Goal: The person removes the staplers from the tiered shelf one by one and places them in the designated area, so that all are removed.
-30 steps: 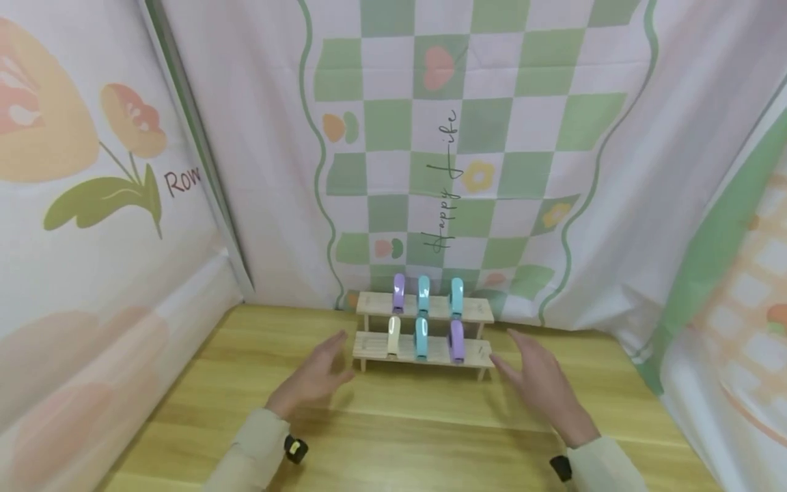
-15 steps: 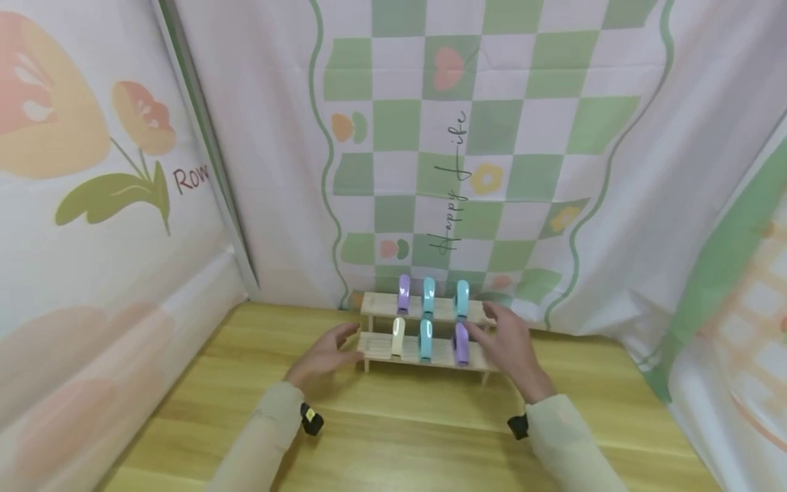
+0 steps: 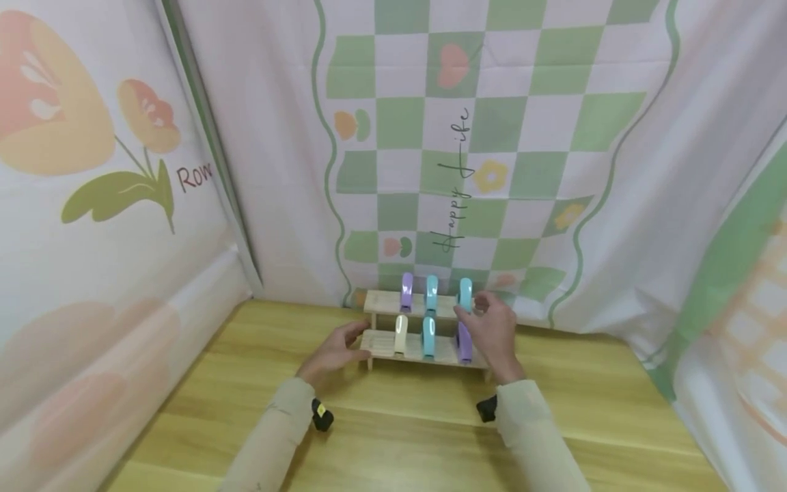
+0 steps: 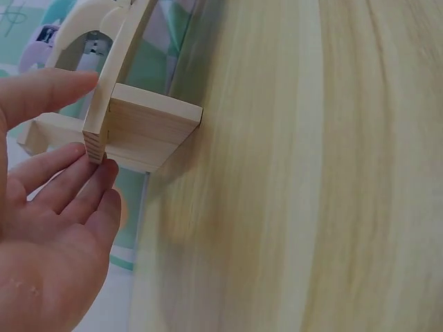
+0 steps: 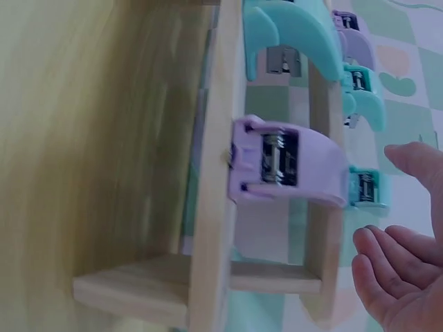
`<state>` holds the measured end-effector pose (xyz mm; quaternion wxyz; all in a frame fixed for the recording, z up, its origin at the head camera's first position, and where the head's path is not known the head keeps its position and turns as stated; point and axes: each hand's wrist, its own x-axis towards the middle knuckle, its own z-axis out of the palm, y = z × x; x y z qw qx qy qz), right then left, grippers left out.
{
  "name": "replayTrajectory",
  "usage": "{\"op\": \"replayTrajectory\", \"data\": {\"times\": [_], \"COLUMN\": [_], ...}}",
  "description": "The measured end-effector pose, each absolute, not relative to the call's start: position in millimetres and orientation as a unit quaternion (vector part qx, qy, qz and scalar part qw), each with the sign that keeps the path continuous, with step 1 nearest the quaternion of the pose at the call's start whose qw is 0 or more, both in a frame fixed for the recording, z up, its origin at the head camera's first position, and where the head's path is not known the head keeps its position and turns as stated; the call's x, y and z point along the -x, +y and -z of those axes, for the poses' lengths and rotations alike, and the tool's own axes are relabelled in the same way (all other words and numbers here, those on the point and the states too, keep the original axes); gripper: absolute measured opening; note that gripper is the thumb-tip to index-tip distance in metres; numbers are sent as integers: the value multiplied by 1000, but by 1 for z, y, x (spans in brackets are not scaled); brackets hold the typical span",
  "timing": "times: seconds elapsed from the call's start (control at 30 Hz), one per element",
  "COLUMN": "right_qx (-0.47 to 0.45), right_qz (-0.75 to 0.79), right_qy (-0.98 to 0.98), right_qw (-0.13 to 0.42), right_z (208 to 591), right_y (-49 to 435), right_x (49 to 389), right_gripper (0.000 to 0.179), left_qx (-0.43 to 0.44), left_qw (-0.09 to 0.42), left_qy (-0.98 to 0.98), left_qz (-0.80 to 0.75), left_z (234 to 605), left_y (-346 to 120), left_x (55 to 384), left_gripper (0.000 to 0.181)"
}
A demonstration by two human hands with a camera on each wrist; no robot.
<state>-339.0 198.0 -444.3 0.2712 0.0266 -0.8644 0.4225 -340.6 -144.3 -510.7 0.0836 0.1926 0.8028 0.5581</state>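
Observation:
A two-tier wooden rack (image 3: 381,347) carries several small curved staplers with metal works inside. On its upper shelf stand a purple stapler (image 3: 406,290), a teal stapler (image 3: 432,292) and, at the right, another teal stapler (image 3: 465,290). The lower shelf bears a cream stapler (image 3: 401,333), a teal stapler (image 3: 428,336) and a purple stapler (image 3: 464,345). My left hand (image 3: 332,352) holds the lower shelf's left end, fingertips (image 4: 100,183) against it and thumb in front. My right hand (image 3: 494,335) is spread around the upper right teal stapler (image 5: 368,187), thumb and fingers apart, partly hiding the purple one.
The rack stands on a wood-grain table (image 3: 393,437) near its back edge. Behind it hangs a green-and-white checked curtain (image 3: 399,123). Printed cloth panels (image 3: 123,273) enclose the left and right sides.
My right hand has moved left and inward from beside the rack to the upper right teal stapler. My left hand has moved right, up to the rack's left end. The staplers stay in place.

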Motion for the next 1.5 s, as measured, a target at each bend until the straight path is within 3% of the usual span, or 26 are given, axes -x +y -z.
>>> {"op": "replayTrajectory", "data": {"times": [0.53, 1.0, 1.5], "right_qx": [-6, -26, 47], "right_qz": [-418, -411, -435], "right_qy": [-864, -879, -841], "right_qw": [281, 240, 320], "right_z": [453, 444, 443], "right_y": [203, 219, 262], "right_x": [343, 341, 326], "right_gripper": [35, 34, 38], "left_qx": [-191, -196, -190], "left_qw": [92, 77, 64], "left_qy": [802, 811, 821], "left_qz": [-558, -546, -535], "left_z": [517, 515, 512], "left_y": [-136, -133, -141], "left_x": [342, 342, 344], "left_gripper": [71, 70, 71]}}
